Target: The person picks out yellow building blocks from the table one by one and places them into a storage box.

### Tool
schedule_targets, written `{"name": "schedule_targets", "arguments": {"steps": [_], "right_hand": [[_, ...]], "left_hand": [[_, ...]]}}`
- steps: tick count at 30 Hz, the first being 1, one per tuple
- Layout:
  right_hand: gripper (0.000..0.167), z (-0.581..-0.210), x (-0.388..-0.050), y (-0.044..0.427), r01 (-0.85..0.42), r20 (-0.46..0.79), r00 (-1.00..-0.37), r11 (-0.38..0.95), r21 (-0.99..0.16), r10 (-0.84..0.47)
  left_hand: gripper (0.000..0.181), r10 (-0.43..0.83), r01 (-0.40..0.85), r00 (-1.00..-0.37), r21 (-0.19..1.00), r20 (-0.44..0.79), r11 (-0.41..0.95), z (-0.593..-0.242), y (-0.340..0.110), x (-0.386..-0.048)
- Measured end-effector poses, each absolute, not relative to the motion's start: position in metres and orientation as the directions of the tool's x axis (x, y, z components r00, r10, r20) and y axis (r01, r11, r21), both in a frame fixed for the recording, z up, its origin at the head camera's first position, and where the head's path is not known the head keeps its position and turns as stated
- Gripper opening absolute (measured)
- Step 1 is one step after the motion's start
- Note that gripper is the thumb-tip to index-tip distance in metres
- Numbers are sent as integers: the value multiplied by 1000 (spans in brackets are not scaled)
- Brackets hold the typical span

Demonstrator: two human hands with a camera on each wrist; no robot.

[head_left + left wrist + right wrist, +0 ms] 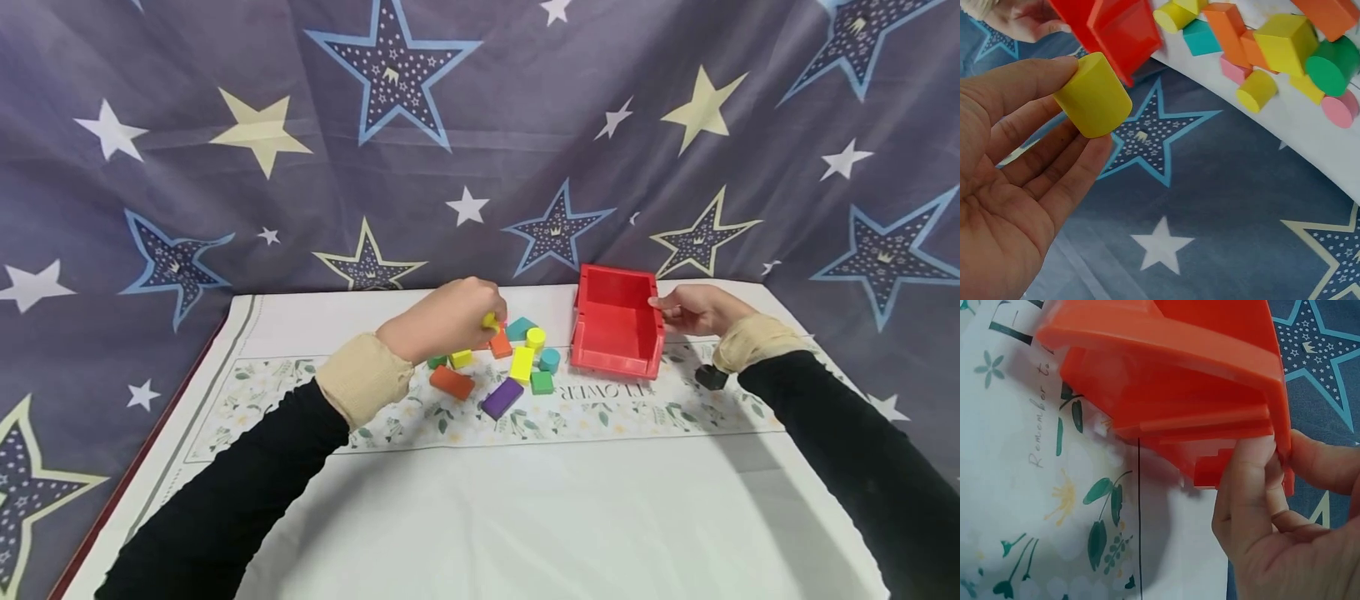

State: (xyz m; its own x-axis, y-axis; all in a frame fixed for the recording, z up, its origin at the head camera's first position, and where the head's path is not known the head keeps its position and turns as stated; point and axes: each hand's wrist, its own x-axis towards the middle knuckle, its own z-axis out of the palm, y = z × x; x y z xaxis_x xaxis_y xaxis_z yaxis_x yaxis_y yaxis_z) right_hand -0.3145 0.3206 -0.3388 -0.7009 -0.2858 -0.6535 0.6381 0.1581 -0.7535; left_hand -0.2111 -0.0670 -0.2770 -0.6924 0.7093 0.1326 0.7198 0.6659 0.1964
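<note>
Star-printed fabric (pixel 315 183) hangs behind a white-covered tabletop (pixel 525 517), rising along its far edge. Near the middle of that edge, the person's left grip (pixel 450 320) pinches a yellow cylinder (pixel 1093 97) with the fingertips — a light hold that probably suits so small a piece and leaves much of its side uncovered. Towards the far right corner, the right grip (pixel 701 308) pinches the right wall of a red bin (pixel 617 363), thumb and fingers on opposite faces. That hold looks meant to steady the bin while keeping the hand clear of its mouth, which faces the person; whether its base lies flat is hard to tell. Loose blocks gather just left of the bin: a purple block (pixel 502 398) and an orange block (pixel 452 383) nearest the person, a green block (pixel 542 382) and a teal cylinder (pixel 550 360) nearer the bin — all, it seems, placed within the left grip's short reach.
</note>
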Motion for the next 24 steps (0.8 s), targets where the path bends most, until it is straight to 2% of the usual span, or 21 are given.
{"name": "schedule_targets", "arguments": {"steps": [11,17,21,24], "right_hand": [[31,-337,-311,317,614,-638,-734,175,-770,-234],[18,-338,-315,316,617,-637,-741,157,-771,-214],[7,-339,-315,317,634,-646,-734,128,-762,-210],[6,-340,-313,319,639,-650,-732,127,-759,-205]], "left_hand": [[22,717,726,-687,151,114,671,-248,-34,-206],[19,724,734,-679,143,123,664,-228,-11,-211],[18,743,758,-653,120,149,641,-211,5,-212],[13,756,773,-632,83,168,628,-197,18,-213]]}}
